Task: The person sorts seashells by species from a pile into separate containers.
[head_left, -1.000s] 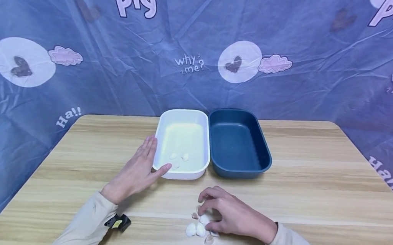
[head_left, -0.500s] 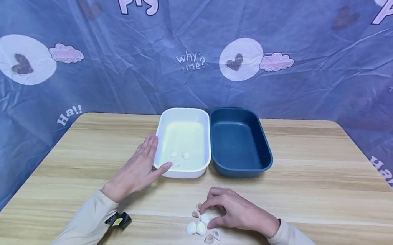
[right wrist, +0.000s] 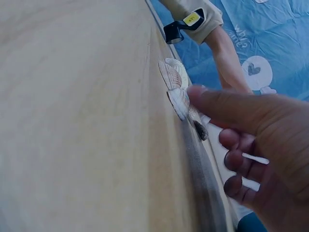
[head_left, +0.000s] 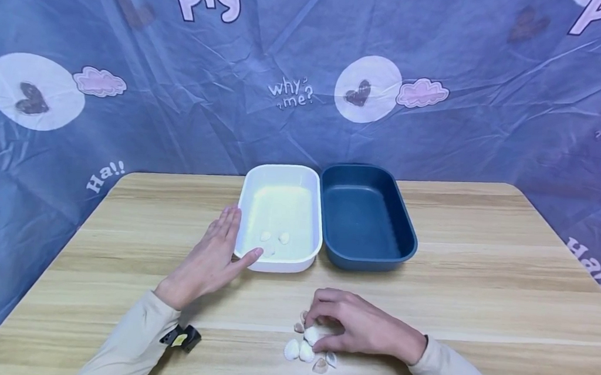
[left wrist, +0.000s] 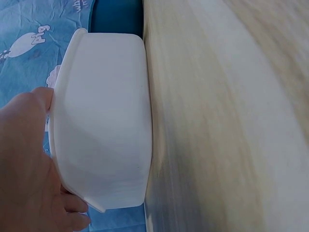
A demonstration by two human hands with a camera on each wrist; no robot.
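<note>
My right hand (head_left: 355, 324) is curled over a small group of seashells, its thumb and index finger pinching a white seashell (head_left: 313, 335). Beside that shell lie other ribbed white shells (head_left: 292, 349) and a brownish shell (head_left: 320, 365). In the right wrist view the thumb tip sits right at the shells (right wrist: 178, 101), and the other fingers bend behind it. My left hand (head_left: 210, 260) rests against the left side of a white tray (head_left: 273, 266), fingers straight, thumb over the front rim. Several pale shells (head_left: 283, 238) lie inside that tray.
A dark blue tray (head_left: 368, 264) stands directly right of the white one, near the back of the wooden table (head_left: 484, 272). Behind the table hangs a printed blue cloth (head_left: 208, 86). Both wrists carry small black cameras (head_left: 181, 338).
My right hand has drawn its fingers in around a white shell, after hovering over the group and shifting slightly right. The left hand stays at the white tray.
</note>
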